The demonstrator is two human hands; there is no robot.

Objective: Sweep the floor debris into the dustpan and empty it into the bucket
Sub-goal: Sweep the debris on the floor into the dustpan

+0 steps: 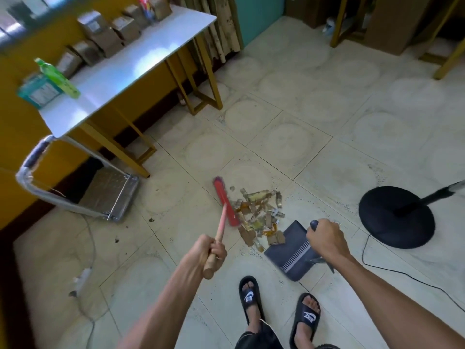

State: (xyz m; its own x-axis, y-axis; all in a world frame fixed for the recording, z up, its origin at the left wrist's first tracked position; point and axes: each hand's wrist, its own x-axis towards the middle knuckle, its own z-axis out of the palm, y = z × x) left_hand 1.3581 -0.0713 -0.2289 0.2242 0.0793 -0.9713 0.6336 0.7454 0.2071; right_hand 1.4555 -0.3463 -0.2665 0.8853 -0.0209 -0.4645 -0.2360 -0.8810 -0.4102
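A pile of debris (259, 212), torn cardboard and amber scraps, lies on the tiled floor in the middle of the view. A red broom head (225, 200) rests against the pile's left side. My left hand (210, 250) grips the broom's wooden handle near its end. A dark blue dustpan (289, 250) sits on the floor just right of and nearer than the pile, its open edge touching the closest scraps, with a few pieces on its lip. My right hand (324, 239) holds the dustpan's upright handle. No bucket is in view.
A white table (130, 64) on yellow legs carries cardboard boxes and a green bottle at left. A folded metal trolley (105, 192) stands below it. A black fan base (396, 216) with a cable is at right. My feet in black slides (251, 298) stand close behind the dustpan.
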